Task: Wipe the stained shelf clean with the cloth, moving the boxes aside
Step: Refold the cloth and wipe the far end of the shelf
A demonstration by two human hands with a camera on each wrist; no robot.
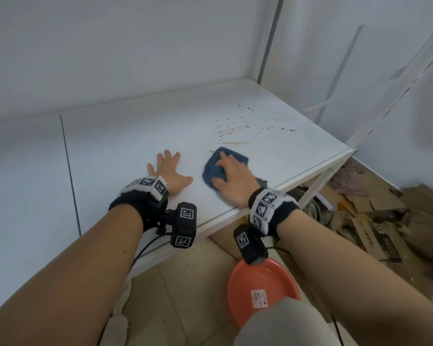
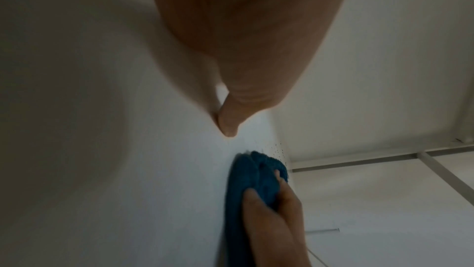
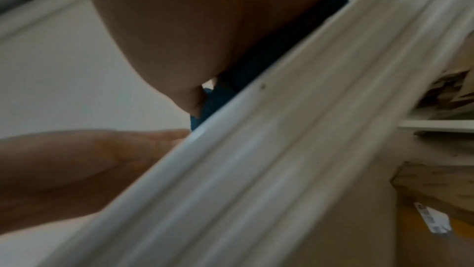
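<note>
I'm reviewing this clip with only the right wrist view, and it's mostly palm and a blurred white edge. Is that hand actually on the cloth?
Observer: Yes. In the head view the right hand presses the blue cloth down on the white shelf, near its front edge.
Operator: Are there stains left? I see none.
Observer: Yes, dark specks and a yellowish smear lie just beyond the cloth, toward the shelf's back right.
Operator: What is the other hand doing?
Observer: The left hand rests flat on the shelf beside the cloth, fingers spread, holding nothing.
Operator: Any boxes on the shelf?
Observer: None on the part shown; flattened cardboard lies on the floor to the right.
</note>
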